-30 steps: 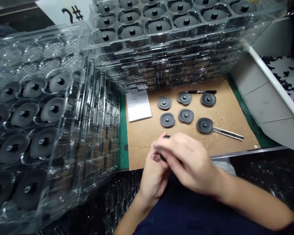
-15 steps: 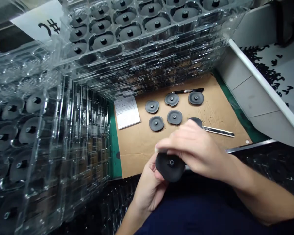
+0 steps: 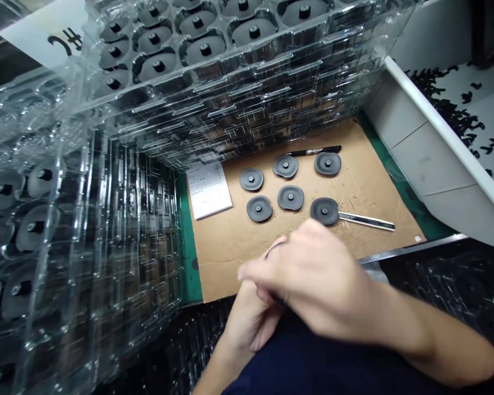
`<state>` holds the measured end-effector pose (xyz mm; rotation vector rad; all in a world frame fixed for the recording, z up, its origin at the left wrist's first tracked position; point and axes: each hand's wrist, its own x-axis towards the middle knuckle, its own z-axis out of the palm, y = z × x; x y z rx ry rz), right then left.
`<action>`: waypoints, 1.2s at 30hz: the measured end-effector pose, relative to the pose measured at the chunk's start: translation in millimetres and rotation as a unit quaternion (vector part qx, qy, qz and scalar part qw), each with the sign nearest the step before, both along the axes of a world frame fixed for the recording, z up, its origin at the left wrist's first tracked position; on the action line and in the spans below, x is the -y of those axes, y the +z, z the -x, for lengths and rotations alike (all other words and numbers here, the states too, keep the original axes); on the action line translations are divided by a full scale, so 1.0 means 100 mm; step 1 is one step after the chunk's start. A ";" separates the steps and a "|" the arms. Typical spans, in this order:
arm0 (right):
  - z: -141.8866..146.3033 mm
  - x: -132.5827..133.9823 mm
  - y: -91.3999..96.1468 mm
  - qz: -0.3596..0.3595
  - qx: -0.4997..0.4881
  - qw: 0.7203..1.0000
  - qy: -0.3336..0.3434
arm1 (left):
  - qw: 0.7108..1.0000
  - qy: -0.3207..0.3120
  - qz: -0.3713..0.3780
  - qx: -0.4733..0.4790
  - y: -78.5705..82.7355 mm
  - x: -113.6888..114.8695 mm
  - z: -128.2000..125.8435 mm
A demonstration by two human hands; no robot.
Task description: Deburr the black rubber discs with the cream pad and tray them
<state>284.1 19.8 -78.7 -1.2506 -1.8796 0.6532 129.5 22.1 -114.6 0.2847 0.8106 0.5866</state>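
Observation:
Both my hands meet over the front edge of the cardboard. My left hand is closed from below on a black disc, of which just a thin dark edge shows. Across the top lies my right hand, blurred, its fingers curled over the same disc and hiding nearly all of it. Beyond my hands, several similar black discs with central studs rest on the cardboard; the nearest disc overlaps the end of a slim silver-and-black cutter-like tool.
Stacked clear trays filled with discs stand at the back, and more trays at left. A printed paper and a black pen lie on the cardboard. A white bin wall rises at right, small black parts beyond it.
My right hand has swung left and down over the held disc, covering its face and stud. The disc by the cutter-like tool is now uncovered. The view has shifted slightly.

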 end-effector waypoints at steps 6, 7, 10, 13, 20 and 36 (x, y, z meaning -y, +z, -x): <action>-0.13 0.10 -0.67 0.220 -0.067 0.961 -0.153 | 0.998 0.009 0.026 0.049 -0.03 -0.02 0.13; -0.10 0.19 -0.81 0.241 -0.066 0.960 -0.129 | 0.998 0.015 0.028 0.050 -0.04 -0.01 0.15; -0.01 0.41 -1.06 0.282 -0.064 0.954 -0.074 | 0.998 0.023 0.034 0.049 -0.09 -0.01 0.21; 0.01 0.42 -0.94 0.268 -0.066 0.953 -0.124 | 0.998 0.021 0.026 0.048 -0.11 -0.01 0.22; 0.28 0.11 -0.03 0.020 -0.017 0.993 -0.114 | 0.999 0.045 -0.024 0.013 -0.14 -0.05 0.22; 0.28 0.25 -0.09 0.058 0.032 0.997 -0.026 | 0.996 0.055 -0.058 0.042 -0.07 -0.16 0.37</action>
